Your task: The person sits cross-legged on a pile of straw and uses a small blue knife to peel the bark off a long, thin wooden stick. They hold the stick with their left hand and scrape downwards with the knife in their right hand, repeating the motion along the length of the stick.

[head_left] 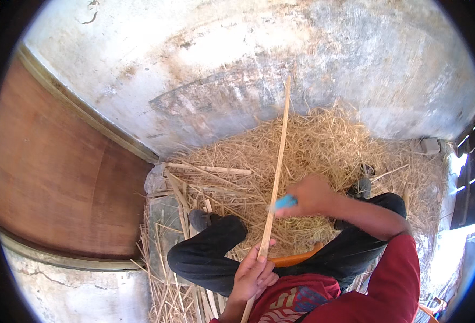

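Observation:
A long, pale bamboo strip (282, 145) slants up from my lap, its far end in front of the wall. My left hand (254, 275) is wrapped round its lower part, with the thumb lying along it. Higher up, my right hand (314, 195) is closed on a small blue tool (285, 203), which meets the strip at its edge. Motion blurs this hand a little, and I cannot make out a blade.
Straw-like shavings (323, 134) cover the floor between my legs and the stained wall (237, 54). Loose strips (210, 169) lie to the left, near a brown wooden panel (71, 172). Something orange (296, 259) curves between my thighs. A grey block (430, 145) sits at far right.

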The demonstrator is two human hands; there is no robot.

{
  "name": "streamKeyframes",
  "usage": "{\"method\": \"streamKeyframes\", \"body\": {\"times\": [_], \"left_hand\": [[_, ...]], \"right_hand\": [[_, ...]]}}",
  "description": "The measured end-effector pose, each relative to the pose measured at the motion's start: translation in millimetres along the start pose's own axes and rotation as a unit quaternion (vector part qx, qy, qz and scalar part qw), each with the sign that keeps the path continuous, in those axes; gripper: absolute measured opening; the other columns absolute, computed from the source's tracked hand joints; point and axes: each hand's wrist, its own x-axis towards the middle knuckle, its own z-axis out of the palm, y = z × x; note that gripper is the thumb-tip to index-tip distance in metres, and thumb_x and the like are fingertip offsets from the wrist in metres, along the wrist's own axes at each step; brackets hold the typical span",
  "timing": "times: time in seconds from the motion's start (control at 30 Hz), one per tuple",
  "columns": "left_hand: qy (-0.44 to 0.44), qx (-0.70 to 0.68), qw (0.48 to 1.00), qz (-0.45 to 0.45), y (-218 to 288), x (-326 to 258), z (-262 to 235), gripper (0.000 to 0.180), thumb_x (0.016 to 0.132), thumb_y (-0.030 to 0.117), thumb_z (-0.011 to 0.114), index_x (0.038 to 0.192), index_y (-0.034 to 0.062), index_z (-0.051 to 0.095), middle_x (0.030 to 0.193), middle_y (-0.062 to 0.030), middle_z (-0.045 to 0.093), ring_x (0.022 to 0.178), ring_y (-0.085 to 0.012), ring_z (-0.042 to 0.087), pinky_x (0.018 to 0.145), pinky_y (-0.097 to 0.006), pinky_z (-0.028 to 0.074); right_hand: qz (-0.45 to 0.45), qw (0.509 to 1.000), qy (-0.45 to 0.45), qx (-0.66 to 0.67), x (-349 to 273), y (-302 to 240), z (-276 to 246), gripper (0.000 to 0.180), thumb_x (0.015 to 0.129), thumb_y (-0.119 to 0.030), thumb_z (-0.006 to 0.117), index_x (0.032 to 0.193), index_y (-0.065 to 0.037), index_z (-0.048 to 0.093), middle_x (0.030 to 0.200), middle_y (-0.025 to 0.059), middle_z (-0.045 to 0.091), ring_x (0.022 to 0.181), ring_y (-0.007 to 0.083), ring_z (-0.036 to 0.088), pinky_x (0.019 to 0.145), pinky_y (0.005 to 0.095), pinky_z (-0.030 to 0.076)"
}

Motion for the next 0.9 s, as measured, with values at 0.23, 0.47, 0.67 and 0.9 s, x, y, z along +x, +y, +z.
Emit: {"method": "streamKeyframes", "body": {"times": [0.23, 0.47, 0.67, 0.9], "left_hand": [[-0.005, 0.004, 1.0, -0.021, -4.5, -2.9, -2.8, 0.045, 0.099, 0.022, 0.043, 0.139, 0.006, 0.031, 0.058, 0.0055, 0.03, 0.047, -0.0047, 0.026, 0.051, -0.023, 0.028], [-0.047, 0.044, 0.996, -0.067, -18.2, -26.8, -6.0, 0.048, 0.098, 0.022, 0.047, 0.138, 0.004, 0.029, 0.059, 0.0047, 0.033, 0.049, -0.005, 0.03, 0.05, -0.022, 0.029], [0.024, 0.306, 0.944, -0.117, -65.5, -50.7, -42.4, 0.053, 0.096, 0.03, 0.054, 0.139, 0.0039, 0.039, 0.082, 0.005, 0.049, 0.065, -0.0041, 0.043, 0.056, -0.02, 0.036], [0.056, 0.104, 0.992, 0.045, -5.4, -23.4, -33.4, 0.044, 0.098, 0.017, 0.045, 0.138, 0.003, 0.032, 0.056, 0.0039, 0.034, 0.045, -0.0047, 0.031, 0.047, -0.021, 0.028]], "right_hand": [[0.053, 0.988, 0.11, -0.096, 22.1, 69.0, 5.5, 0.062, 0.079, -0.069, 0.053, 0.06, -0.01, 0.062, 0.044, 0.0056, 0.047, 0.039, 0.022, 0.05, 0.04, 0.0385, 0.041], [0.316, 0.939, 0.061, -0.118, 41.4, 167.4, -40.4, 0.078, 0.082, -0.079, 0.026, 0.079, -0.012, 0.067, 0.053, -0.0001, 0.049, 0.051, 0.0129, 0.052, 0.041, 0.0278, 0.041], [0.526, 0.811, 0.247, -0.065, -21.7, 283.6, -76.7, 0.087, 0.084, -0.076, 0.027, 0.08, 0.0, 0.068, 0.08, 0.0251, 0.066, 0.086, 0.0347, 0.066, 0.077, 0.0464, 0.049], [0.271, 0.96, 0.037, 0.066, 5.9, 64.2, -26.6, 0.083, 0.074, -0.084, 0.038, 0.07, -0.004, 0.063, 0.059, 0.0109, 0.058, 0.059, 0.0266, 0.06, 0.059, 0.0418, 0.049]]}}
